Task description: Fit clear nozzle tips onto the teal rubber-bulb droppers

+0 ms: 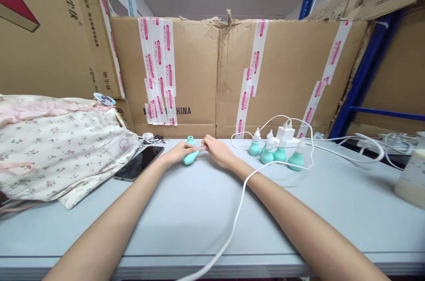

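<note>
My left hand (178,152) is closed round a teal squeeze bulb (190,159), which lies tilted with its neck toward the right. At that neck, my right hand (216,150) pinches a small clear tip (201,148), partly covered by the fingers. Just behind the left fingers stands another teal bulb (190,140) with an open neck and no tip. To the right of my hands, several teal bulb aspirators with clear pointed tips stand upright, among them a front one (266,156) and a rightmost one (295,161).
A white cable (239,203) runs across my right forearm to a white charger (285,134). On the left lie a black phone (141,162), keys (156,139) and a floral cloth bag (63,148). Cardboard (195,73) walls the back; a container (413,179) stands far right.
</note>
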`<action>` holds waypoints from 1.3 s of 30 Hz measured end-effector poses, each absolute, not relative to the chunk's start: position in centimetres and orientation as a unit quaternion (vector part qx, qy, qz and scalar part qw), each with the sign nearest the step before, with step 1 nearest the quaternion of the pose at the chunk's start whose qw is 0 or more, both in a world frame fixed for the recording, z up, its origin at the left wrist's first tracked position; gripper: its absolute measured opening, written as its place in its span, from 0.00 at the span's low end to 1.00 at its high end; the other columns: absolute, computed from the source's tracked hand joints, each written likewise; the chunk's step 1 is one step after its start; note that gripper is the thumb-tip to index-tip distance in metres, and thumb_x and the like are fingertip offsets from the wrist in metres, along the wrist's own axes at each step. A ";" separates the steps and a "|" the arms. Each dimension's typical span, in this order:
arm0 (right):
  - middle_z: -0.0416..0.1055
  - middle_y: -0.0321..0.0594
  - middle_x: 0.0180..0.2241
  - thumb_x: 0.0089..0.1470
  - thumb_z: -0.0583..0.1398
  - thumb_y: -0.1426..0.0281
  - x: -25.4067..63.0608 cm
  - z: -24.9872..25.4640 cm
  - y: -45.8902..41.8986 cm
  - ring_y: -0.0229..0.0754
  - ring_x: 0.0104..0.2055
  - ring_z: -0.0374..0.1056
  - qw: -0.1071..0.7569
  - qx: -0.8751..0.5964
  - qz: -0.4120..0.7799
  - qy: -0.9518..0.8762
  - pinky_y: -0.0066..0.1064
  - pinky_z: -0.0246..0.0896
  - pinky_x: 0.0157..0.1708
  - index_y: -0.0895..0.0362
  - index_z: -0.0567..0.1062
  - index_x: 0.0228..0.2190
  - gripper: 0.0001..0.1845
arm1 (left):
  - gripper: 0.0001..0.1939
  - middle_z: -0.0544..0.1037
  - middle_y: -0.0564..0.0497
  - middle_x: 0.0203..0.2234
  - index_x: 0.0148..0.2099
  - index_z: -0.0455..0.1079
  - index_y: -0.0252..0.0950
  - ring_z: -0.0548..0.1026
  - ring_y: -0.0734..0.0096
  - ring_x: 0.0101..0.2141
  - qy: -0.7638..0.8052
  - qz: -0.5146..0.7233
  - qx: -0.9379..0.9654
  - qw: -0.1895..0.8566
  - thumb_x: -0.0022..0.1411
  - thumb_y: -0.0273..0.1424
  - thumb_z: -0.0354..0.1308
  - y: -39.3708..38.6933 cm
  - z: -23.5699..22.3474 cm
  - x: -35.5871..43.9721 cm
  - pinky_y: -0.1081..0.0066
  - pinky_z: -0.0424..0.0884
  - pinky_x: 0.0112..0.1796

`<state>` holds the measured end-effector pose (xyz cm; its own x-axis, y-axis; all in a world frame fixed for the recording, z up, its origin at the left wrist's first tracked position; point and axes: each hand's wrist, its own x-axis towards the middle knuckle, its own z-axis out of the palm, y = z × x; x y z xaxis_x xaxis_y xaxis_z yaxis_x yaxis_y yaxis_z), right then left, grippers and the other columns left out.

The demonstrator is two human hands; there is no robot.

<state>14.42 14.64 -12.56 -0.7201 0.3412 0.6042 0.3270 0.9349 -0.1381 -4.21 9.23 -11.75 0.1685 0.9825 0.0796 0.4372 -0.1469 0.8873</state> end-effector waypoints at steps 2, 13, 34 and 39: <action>0.60 0.38 0.34 0.59 0.47 0.69 14.1 -12.8 14.8 0.32 0.33 0.55 0.370 -0.189 0.050 -0.908 0.24 0.47 0.34 0.61 0.61 0.33 0.08 | 0.30 0.72 0.42 0.35 0.40 0.70 0.24 0.66 0.77 0.30 0.533 0.373 0.665 0.367 0.46 0.48 0.56 9.0 -11.2 -4.1 0.77 0.59 0.34; 0.60 0.36 0.33 0.58 0.48 0.66 12.5 -13.3 13.7 0.32 0.34 0.55 0.511 -0.258 0.102 -0.814 0.24 0.47 0.34 0.60 0.62 0.32 0.10 | 0.31 0.72 0.44 0.37 0.42 0.70 0.27 0.66 0.77 0.33 0.538 0.406 0.661 0.330 0.44 0.49 0.59 7.9 -9.5 -4.3 0.79 0.59 0.33; 0.62 0.42 0.34 0.54 0.51 0.75 14.3 -13.6 15.0 0.42 0.38 0.51 0.242 -0.281 -0.287 -0.883 0.35 0.40 0.35 0.60 0.70 0.28 0.09 | 0.28 0.73 0.43 0.36 0.40 0.71 0.26 0.69 0.71 0.34 0.570 0.497 0.609 0.239 0.41 0.44 0.59 9.2 -10.2 -5.8 0.73 0.62 0.37; 0.61 0.42 0.33 0.54 0.53 0.74 14.1 -13.7 15.7 0.42 0.37 0.50 0.251 -0.272 -0.305 -0.878 0.36 0.40 0.34 0.60 0.71 0.27 0.08 | 0.26 0.74 0.46 0.35 0.40 0.72 0.29 0.69 0.72 0.35 0.581 0.476 0.622 0.220 0.43 0.43 0.58 9.3 -10.5 -5.6 0.73 0.61 0.37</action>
<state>14.12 15.70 -13.74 -0.7266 0.3238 0.6060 0.6300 0.6658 0.3996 -5.58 9.28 -10.46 -0.1293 0.9328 0.3365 0.5131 -0.2274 0.8277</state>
